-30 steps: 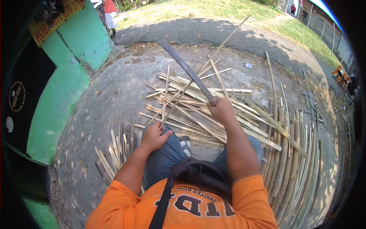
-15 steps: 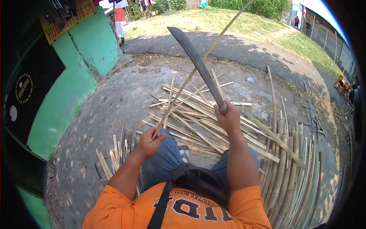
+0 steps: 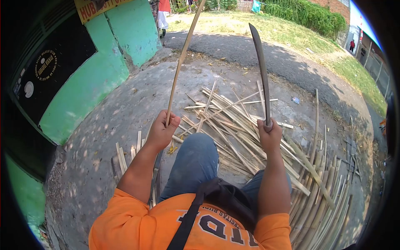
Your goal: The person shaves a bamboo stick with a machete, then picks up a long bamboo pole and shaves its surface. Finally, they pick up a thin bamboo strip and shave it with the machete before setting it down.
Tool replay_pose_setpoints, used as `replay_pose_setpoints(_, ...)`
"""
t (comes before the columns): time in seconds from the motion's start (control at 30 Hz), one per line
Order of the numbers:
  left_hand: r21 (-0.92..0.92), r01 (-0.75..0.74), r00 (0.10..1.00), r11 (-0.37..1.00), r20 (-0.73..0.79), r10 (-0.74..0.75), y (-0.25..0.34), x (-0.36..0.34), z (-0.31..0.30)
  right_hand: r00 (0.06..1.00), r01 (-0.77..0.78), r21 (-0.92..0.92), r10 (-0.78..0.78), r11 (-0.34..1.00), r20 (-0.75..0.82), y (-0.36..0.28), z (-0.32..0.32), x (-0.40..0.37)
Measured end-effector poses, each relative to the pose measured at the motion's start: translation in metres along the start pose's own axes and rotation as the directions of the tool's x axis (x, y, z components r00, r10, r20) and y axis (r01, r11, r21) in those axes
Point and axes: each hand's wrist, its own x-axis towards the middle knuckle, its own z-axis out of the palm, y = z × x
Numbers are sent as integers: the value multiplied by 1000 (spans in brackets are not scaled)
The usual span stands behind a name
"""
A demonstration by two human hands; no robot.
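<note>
A thin bamboo strip (image 3: 180, 62) is clenched in the left hand (image 3: 160, 132) and held nearly upright above the bamboo pile (image 3: 233, 125). A machete (image 3: 260, 66) is grasped by the right hand (image 3: 270, 137), blade raised, just beside the strip and apart from it.

The person wears an orange lettered shirt (image 3: 125, 227), blue jeans (image 3: 196, 160) and a black strap (image 3: 187, 221).
</note>
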Motion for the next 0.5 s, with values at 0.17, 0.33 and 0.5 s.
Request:
replay_pose_setpoints(0.17, 172, 46, 998, 984, -48, -38, -27, -19, 1, 999, 20, -14, -20, 1000, 41, -1, 10, -1)
replay_pose_setpoints(0.33, 178, 170, 970, 969, 145, -197, -44, -45, -3, 974, 47, -141, -14, 989, 225, -10, 2, -17)
replay_pose_setpoints(0.5, 263, 255, 920, 930, 229, -317, -65, -64, -3, 899, 246, -180, -154, 952, 410, -30, 16, -30)
